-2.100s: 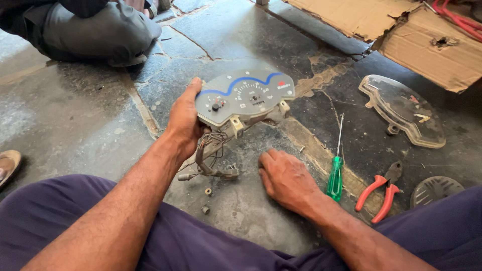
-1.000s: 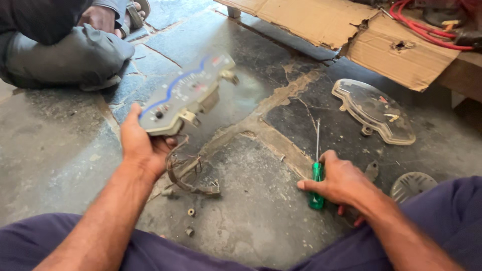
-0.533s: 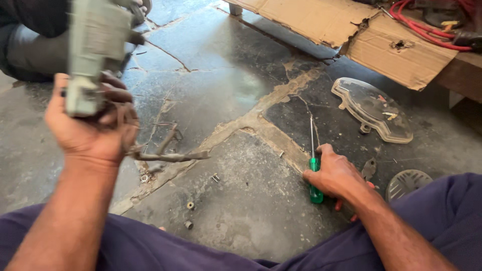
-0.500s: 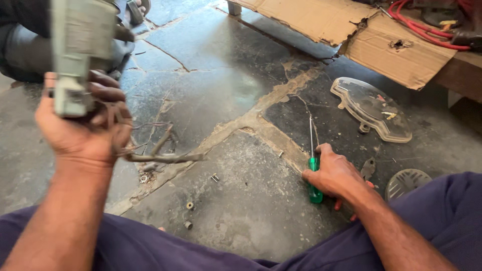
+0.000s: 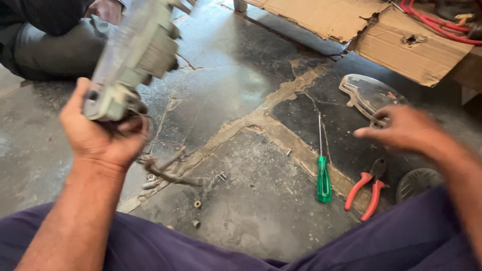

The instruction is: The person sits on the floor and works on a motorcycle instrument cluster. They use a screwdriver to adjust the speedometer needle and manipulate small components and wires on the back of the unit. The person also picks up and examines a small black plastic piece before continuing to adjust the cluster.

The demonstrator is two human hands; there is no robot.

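Gripping the instrument cluster housing [image 5: 133, 55] by its lower end, the left hand [image 5: 103, 135] is tilting it up on edge, likely to look at its back; the fingers [image 5: 131, 131] are curling tight around it while its loose wires [image 5: 168, 168] are trailing down toward the cracked concrete floor [image 5: 236, 85]. The right hand [image 5: 404, 128] is hovering with fingers loosely spread and holding nothing, above the clear cluster lens [image 5: 369, 95], which is lying just beyond the green screwdriver [image 5: 323, 173]. Red-handled pliers [image 5: 366, 190] are resting just right of that screwdriver, close by as if kept ready. Small screws and sleeves [image 5: 197, 204] are lying scattered left of the screwdriver. Another person's knee [image 5: 50, 45] is showing far left of it, and torn cardboard [image 5: 381, 30] is lying well beyond it.
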